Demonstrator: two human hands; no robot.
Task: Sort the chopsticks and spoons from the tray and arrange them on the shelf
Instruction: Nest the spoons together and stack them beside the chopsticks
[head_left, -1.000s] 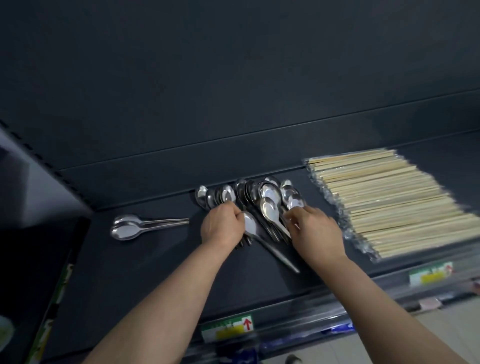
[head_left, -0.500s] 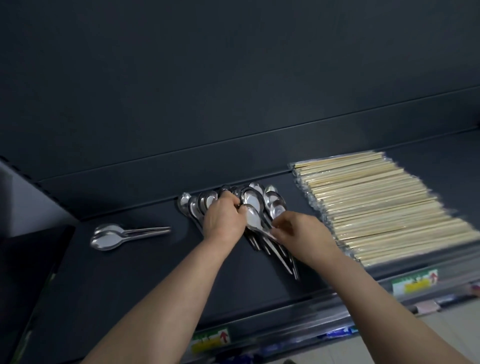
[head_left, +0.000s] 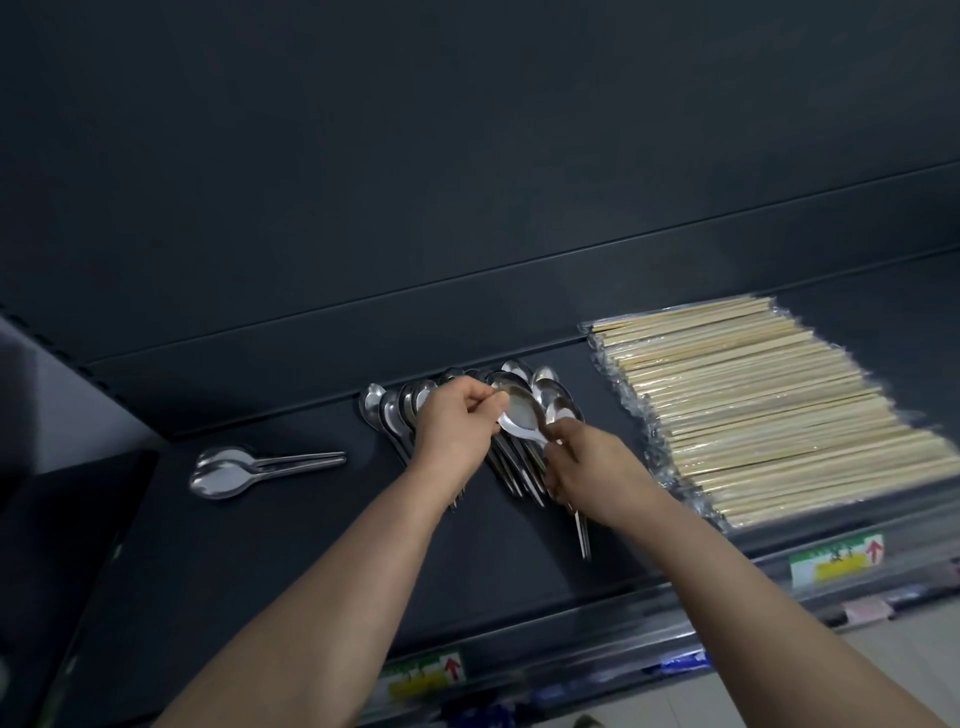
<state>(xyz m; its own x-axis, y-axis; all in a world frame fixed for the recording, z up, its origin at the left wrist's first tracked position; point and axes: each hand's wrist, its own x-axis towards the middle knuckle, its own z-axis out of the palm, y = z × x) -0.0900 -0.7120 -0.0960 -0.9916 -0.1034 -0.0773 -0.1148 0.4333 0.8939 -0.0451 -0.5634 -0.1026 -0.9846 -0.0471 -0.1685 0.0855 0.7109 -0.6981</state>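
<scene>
On the dark shelf (head_left: 291, 561) a fan of several steel spoons (head_left: 392, 410) lies at the middle, bowls toward the back. One spoon (head_left: 522, 415) is lifted above the fan. My left hand (head_left: 452, 426) pinches its bowl edge, and my right hand (head_left: 587, 467) grips its handle just below the bowl. A pair of stacked spoons (head_left: 228, 470) lies apart to the left, handles pointing right. Several wrapped bamboo chopsticks (head_left: 769, 410) lie in a wide row at the right.
The shelf's back wall (head_left: 467, 182) rises dark behind everything. Price labels (head_left: 836, 558) sit on the front rail. A dark panel (head_left: 67, 545) stands at the left end. Bare shelf lies between the spoon pair and the fan.
A spoon that lay on the fan has been lifted, and both hands now hold it. The view has drifted, so everything sits a little further left.
</scene>
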